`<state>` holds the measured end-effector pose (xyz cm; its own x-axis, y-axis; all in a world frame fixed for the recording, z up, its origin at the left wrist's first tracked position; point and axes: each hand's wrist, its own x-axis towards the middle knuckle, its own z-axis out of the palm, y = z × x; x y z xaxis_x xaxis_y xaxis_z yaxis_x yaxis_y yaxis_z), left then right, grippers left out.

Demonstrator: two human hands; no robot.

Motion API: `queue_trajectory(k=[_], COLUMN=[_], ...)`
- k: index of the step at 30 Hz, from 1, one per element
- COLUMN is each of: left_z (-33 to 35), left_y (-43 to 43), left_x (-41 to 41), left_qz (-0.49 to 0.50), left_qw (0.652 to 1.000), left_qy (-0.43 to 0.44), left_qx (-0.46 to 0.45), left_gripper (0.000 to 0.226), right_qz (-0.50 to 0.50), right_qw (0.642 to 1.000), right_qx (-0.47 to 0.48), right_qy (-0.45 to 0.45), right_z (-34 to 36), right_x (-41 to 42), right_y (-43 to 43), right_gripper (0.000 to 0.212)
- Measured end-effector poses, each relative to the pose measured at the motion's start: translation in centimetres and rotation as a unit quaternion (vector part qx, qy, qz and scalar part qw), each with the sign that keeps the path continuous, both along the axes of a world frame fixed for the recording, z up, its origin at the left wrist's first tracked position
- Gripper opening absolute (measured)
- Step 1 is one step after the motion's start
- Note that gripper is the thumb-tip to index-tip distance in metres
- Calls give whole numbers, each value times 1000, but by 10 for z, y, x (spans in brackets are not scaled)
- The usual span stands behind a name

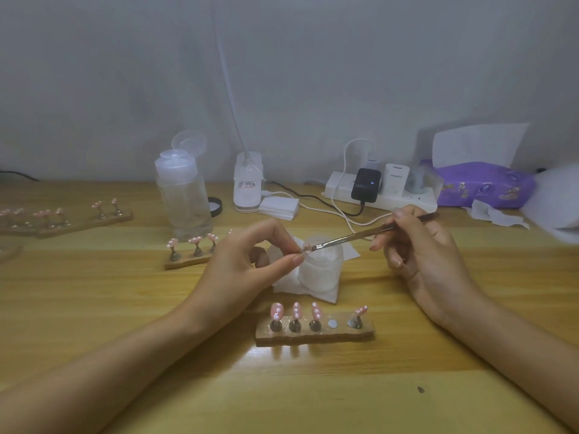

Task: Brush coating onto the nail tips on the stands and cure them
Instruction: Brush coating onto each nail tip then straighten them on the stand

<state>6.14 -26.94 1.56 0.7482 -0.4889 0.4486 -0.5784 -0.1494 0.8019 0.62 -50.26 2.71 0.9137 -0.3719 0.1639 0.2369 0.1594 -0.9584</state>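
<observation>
The left hand [247,264] pinches a small pink nail tip [306,247] in its grip above the frosted jar [319,270] on the tabletop [125,308]. The right hand [419,249] has its grip pinched round the brush [360,235], bristles at the tip.

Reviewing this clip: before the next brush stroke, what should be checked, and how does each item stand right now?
1. Pinch of left hand on nail tip: ok.
2. Hold of right hand on brush: ok.
3. Bristles at the nail tip, above the jar: ok.
4. Free slot on near stand: ok, bare magnet fourth from left.
5. Coating loaded on bristles: cannot tell.
6. Upright seating of rightmost tip on that stand: not ok, tilted.
</observation>
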Motion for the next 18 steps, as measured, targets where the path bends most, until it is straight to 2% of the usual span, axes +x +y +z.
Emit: queue_trajectory(k=[13,18], left_z=[-2,-2], left_y=[1,2], left_x=[4,4], left_qz=[13,20], left_qw=[999,998], left_qy=[-43,-55], left_qx=[23,30], left_gripper=[11,12], right_qz=[25,5], right_qw=[1000,1000], right_qx=[1,6], right_qy=[-12,-7], right_z=[1,1], right_x=[-1,-1], right_y=[0,0], right_gripper=[21,22])
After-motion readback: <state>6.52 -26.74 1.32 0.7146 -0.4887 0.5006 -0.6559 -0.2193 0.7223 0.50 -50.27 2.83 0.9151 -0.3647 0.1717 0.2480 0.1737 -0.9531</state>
